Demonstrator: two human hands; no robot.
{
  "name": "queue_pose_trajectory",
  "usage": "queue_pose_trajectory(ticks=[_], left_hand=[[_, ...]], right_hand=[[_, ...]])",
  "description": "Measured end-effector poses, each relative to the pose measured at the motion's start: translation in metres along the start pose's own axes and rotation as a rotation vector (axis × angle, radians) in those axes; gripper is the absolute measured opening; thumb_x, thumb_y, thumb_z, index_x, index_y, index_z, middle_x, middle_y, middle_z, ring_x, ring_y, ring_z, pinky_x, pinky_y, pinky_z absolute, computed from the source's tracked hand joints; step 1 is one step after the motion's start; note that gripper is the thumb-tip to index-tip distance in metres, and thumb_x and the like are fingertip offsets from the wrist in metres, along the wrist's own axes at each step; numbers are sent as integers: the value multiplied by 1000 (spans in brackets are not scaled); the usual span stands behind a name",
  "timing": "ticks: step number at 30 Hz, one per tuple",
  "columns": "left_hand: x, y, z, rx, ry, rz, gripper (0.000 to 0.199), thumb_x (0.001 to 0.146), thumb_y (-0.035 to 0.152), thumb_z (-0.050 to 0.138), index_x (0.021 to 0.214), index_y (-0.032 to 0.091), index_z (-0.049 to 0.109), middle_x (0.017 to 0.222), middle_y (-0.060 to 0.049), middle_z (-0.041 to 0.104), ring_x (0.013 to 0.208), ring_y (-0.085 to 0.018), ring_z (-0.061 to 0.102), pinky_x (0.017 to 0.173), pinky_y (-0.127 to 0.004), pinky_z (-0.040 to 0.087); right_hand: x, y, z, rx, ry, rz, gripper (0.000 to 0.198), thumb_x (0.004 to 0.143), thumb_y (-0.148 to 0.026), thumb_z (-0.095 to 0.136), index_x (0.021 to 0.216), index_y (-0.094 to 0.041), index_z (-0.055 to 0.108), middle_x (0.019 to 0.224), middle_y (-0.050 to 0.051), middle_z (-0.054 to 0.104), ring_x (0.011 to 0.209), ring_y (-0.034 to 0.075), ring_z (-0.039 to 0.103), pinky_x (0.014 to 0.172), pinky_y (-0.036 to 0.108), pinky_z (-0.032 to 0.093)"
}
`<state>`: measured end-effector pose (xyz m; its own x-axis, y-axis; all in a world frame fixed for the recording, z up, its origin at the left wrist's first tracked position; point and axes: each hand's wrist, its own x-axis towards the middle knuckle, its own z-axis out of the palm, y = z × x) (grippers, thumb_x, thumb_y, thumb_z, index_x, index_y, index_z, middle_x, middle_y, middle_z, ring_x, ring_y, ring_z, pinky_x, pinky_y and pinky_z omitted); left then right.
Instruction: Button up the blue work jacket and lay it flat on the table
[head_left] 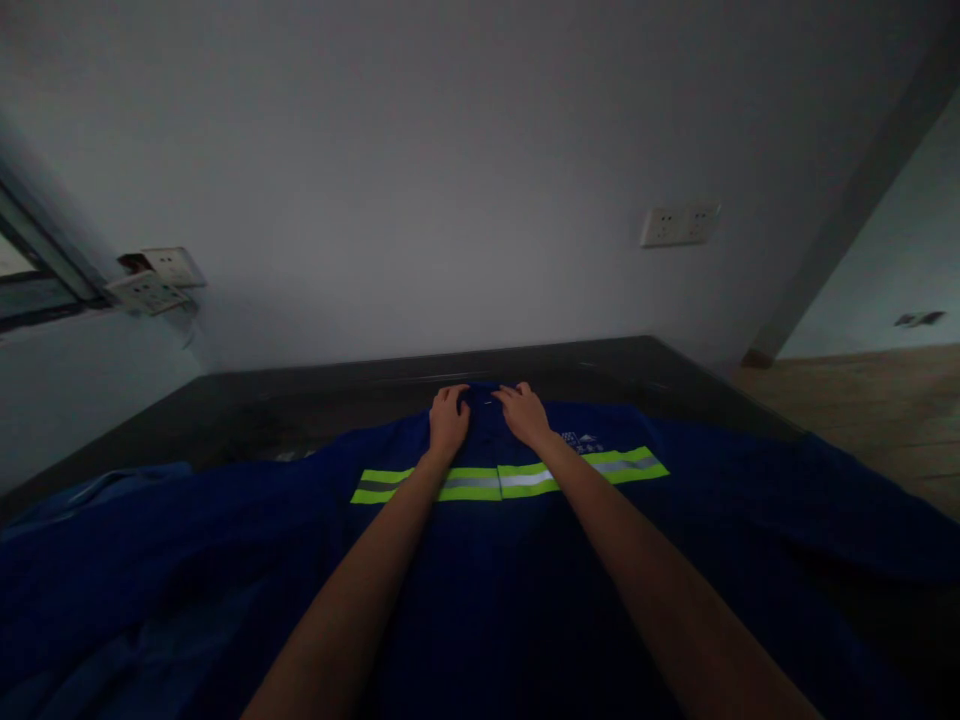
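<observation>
A dark blue work jacket (pixel 465 570) lies spread out, front side up, with its sleeves stretched to both sides. A yellow-green reflective band with a silver stripe (pixel 525 481) crosses its chest, and a small white print shows above it on the right. At the far end, my left hand (pixel 448 415) has its bent fingers on the left side of the collar (pixel 486 390). Opposite it, my right hand (pixel 525 412) pinches the collar's right side. The fingertips are partly lost in the dim light.
The jacket rests on a dark, glossy table (pixel 300 390) against a grey wall. Lighter blue cloth (pixel 112 490) lies under the left sleeve. Wall sockets (pixel 681 225) are at the right, and a loose socket panel (pixel 148 292) hangs at the left. Wooden floor (pixel 885 400) shows at right.
</observation>
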<state>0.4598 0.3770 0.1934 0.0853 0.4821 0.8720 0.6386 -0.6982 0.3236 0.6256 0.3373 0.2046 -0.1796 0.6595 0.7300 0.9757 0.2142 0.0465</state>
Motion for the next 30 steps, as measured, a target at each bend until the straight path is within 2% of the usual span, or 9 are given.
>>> queue_pose_trajectory(ticks=[6, 10, 13, 16, 19, 20, 22, 26, 30], left_hand=[[5, -6, 5, 181, -111, -25, 37, 89, 30, 45, 124, 26, 57, 132, -9, 46, 120, -26, 46, 102, -39, 39], [3, -8, 4, 101, -153, -65, 40, 90, 33, 43, 128, 23, 50, 126, -10, 55, 115, -25, 53, 100, -38, 41], [5, -12, -1, -30, -153, -103, 53, 84, 22, 51, 136, 20, 39, 121, -10, 59, 112, -23, 56, 98, -36, 42], [12, -17, -6, -167, -162, -182, 64, 75, 11, 55, 136, 19, 37, 121, -10, 60, 108, -22, 59, 96, -35, 45], [22, -23, -12, -306, -220, -263, 67, 68, 4, 56, 132, 18, 42, 119, -10, 61, 104, -20, 61, 92, -34, 48], [25, -24, -14, -364, -253, -286, 68, 66, 2, 56, 131, 17, 44, 117, -10, 62, 103, -20, 61, 90, -34, 49], [29, -24, -22, -490, -338, -335, 69, 63, 0, 55, 130, 15, 46, 111, -10, 64, 96, -20, 64, 84, -33, 52], [32, -20, -43, -719, -449, -416, 65, 64, 5, 61, 127, 17, 52, 103, -8, 67, 85, -17, 65, 78, -31, 53], [32, -12, -64, -844, -492, -436, 42, 74, 28, 66, 114, 17, 63, 100, -9, 69, 86, -18, 64, 75, -29, 51]], right_hand=[[-6, 5, 6, -5, 37, 18, 40, 96, -30, 30, 127, -24, 55, 123, 12, 54, 110, 28, 41, 90, 40, 41], [-7, 7, -2, 56, 153, 109, 42, 96, -43, 32, 97, -21, 68, 112, 12, 54, 102, 24, 48, 84, 34, 43], [-4, 17, -11, 145, 263, 234, 52, 95, -48, 30, 74, -18, 67, 97, 11, 58, 92, 22, 53, 80, 32, 42], [0, 34, -20, 317, 254, 383, 45, 90, -47, 45, 61, -17, 62, 73, 7, 59, 78, 19, 56, 76, 30, 41], [2, 53, -29, 596, 207, 520, 18, 73, -34, 69, 69, -17, 64, 66, 0, 58, 68, 15, 55, 67, 27, 42], [1, 58, -32, 709, 190, 554, 17, 67, -27, 73, 78, -17, 65, 68, -1, 59, 67, 14, 55, 65, 26, 42], [0, 67, -40, 937, 121, 601, 37, 61, -15, 74, 96, -17, 64, 76, -1, 62, 63, 12, 55, 60, 24, 42], [-5, 77, -56, 1225, -109, 598, 37, 67, -7, 65, 103, -20, 64, 86, 3, 68, 64, 11, 58, 60, 25, 45], [-6, 77, -70, 1183, -199, 565, 29, 73, -12, 63, 101, -21, 66, 92, 3, 70, 71, 13, 61, 64, 26, 48]])
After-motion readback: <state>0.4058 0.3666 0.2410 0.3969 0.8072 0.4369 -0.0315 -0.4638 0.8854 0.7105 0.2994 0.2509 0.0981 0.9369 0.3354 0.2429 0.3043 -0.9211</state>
